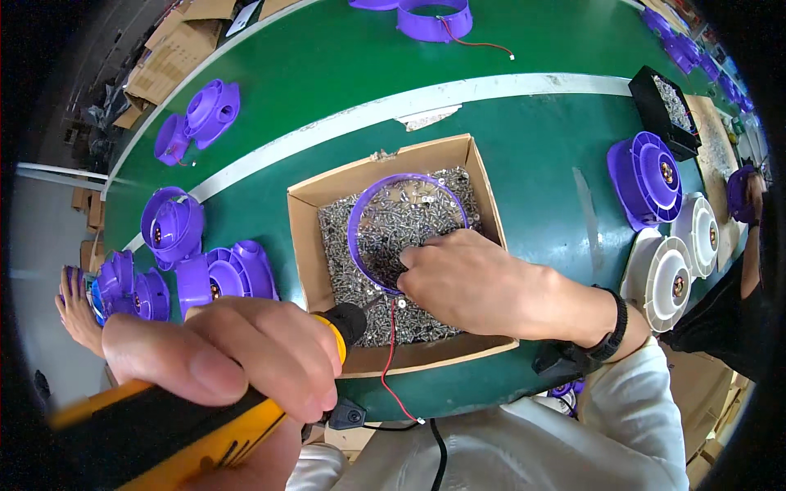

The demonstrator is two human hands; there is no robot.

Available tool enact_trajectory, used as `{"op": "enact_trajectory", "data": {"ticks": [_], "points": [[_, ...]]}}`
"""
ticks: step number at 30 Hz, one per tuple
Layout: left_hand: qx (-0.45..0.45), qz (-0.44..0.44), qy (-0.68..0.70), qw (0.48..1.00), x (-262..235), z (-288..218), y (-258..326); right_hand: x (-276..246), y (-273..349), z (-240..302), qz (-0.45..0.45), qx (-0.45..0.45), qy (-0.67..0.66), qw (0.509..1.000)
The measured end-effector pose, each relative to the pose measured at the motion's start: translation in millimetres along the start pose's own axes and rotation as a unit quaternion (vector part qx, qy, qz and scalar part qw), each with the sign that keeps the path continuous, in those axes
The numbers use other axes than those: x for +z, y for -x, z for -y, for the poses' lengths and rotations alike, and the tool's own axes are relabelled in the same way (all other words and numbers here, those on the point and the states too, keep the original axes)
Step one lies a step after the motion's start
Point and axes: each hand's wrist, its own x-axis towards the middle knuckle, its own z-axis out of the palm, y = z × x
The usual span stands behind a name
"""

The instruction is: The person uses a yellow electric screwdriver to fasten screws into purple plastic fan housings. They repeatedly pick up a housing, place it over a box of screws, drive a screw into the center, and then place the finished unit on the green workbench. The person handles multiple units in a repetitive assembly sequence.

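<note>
My left hand [246,352] is closed round the grip of a yellow-and-black power screwdriver [201,425]. Its black nose and thin bit point right, toward the near rim of a round purple housing [354,225]. That housing is over an open cardboard box [393,360] filled with loose metal screws [340,282], which show through its ring. From its near side a red wire [391,352] hangs over the box edge, ending in a small white plug. My right hand [471,278] is closed at the housing's near right rim. Its fingertips reach inside the ring and are partly hidden.
Several purple housings [237,274] sit at left, beside another person's hand [78,315]. At right are a purple housing [645,182], white housings [667,282] and a black bin [667,114] of small parts. Another person's hand [754,196] works at far right. A pale strip [327,127] crosses the green table.
</note>
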Motion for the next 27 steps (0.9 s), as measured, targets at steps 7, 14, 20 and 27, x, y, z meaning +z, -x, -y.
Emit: {"op": "enact_trajectory", "data": {"ticks": [7, 14, 20, 27], "points": [[0.041, -0.094, -0.091, 0.991, 25, 10, -4, -6, -2, 3, 0.057, 0.019, -0.001, 0.998], [0.061, -0.107, -0.112, 0.986, 26, 16, -5, -3, 0, 0, 0.041, 0.013, -0.008, 0.999], [0.043, -0.088, -0.111, 0.989, 25, 14, -6, -1, 3, 0, 0.003, -0.004, 0.0, 1.0], [0.029, -0.077, -0.12, 0.989, 22, 9, -5, -1, 2, 0, 0.016, 0.001, 0.009, 1.0]]}}
